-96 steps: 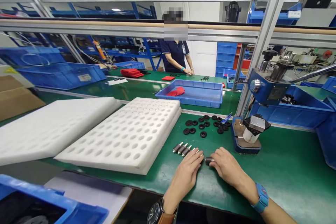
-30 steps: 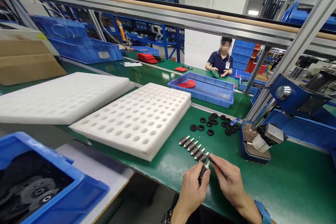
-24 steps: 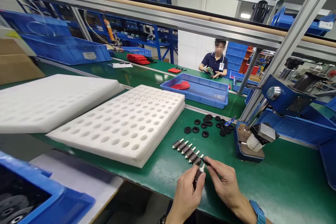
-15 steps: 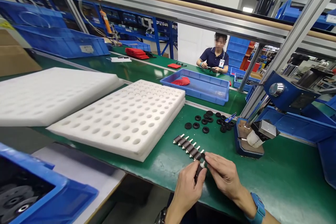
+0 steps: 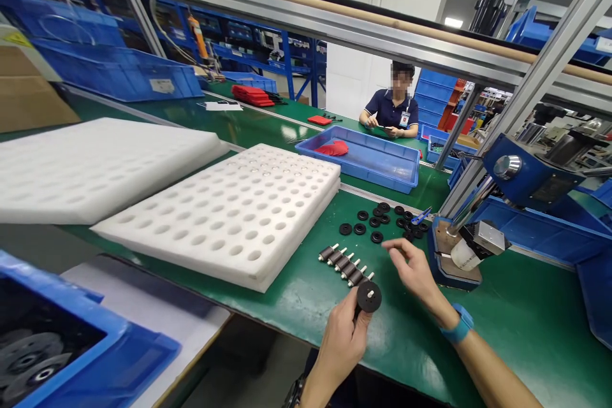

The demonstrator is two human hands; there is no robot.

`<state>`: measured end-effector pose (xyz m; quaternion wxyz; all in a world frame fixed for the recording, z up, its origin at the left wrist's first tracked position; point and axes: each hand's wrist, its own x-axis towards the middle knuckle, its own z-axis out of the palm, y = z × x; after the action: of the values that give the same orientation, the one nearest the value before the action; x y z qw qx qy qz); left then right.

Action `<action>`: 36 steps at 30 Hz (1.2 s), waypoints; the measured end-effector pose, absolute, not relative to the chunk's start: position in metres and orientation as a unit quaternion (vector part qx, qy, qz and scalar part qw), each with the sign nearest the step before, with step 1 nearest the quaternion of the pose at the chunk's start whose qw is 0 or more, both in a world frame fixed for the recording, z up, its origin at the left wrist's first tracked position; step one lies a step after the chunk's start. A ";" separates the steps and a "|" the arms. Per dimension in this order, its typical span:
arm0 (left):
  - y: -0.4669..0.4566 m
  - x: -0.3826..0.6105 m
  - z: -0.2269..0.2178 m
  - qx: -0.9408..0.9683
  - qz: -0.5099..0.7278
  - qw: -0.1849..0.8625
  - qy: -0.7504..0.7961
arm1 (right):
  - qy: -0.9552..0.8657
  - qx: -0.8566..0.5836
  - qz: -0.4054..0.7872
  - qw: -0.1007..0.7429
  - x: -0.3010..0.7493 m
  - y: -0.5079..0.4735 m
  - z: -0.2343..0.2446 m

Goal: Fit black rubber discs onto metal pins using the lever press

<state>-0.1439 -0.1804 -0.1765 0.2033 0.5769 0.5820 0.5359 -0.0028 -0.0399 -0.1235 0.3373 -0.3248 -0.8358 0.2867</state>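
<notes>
A roller (image 5: 357, 313) is held between the fingers of the left hand (image 5: 342, 331), its body mostly hidden. A black disc (image 5: 368, 303) is set around its white pin (image 5: 370, 293), which is seen at the centre. The fingers of the right hand (image 5: 414, 268) are parted, with a narrow gap left between thumb and forefinger. The forefinger is extended just beside the nearest of the loose discs (image 5: 377, 238); whether that one is touched cannot be told.

Between the hands and the discs, a slanting row of rollers (image 5: 342, 264) is laid on the green desk (image 5: 535, 325). A blue tool (image 5: 421, 216) is placed at the right edge of the discs. Farther right, a blue press (image 5: 528, 172) is stood, with a metal block (image 5: 488, 237) at its base.

To the left, foam (image 5: 248, 217) pierced with round holes is laid, with a second slab (image 5: 105, 162) beside it. On the far side, a red cloth (image 5: 333, 148) is held in a blue tray (image 5: 377, 173). Beyond it, a co-worker (image 5: 389, 108) is seen. At the near left, dark parts (image 5: 33, 360) are contained in a blue bin (image 5: 124, 350).
</notes>
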 end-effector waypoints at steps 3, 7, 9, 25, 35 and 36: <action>-0.179 -0.144 -0.179 0.561 0.543 0.219 0.585 | -0.847 -0.357 0.250 0.304 -0.025 -0.010 -0.138; -0.179 -0.145 -0.183 0.559 0.546 0.231 0.579 | -0.861 -0.369 0.214 0.276 -0.041 0.004 -0.150; -0.179 -0.145 -0.183 0.561 0.545 0.230 0.578 | -0.863 -0.370 0.207 0.274 -0.039 0.000 -0.150; -0.182 -0.143 -0.177 0.594 0.545 0.222 0.549 | -0.879 -0.204 0.161 0.400 0.003 -0.116 -0.124; -0.183 -0.145 -0.182 0.598 0.558 0.220 0.532 | -0.878 -0.186 0.187 0.400 0.002 -0.124 -0.125; -0.184 -0.145 -0.182 0.599 0.560 0.217 0.529 | -0.880 -0.183 0.187 0.396 0.002 -0.124 -0.125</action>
<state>-0.1451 -0.1838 -0.1819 0.2165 0.5994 0.5291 0.5602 0.0025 -0.1239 -0.1247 0.3963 -0.1826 -0.8802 0.1869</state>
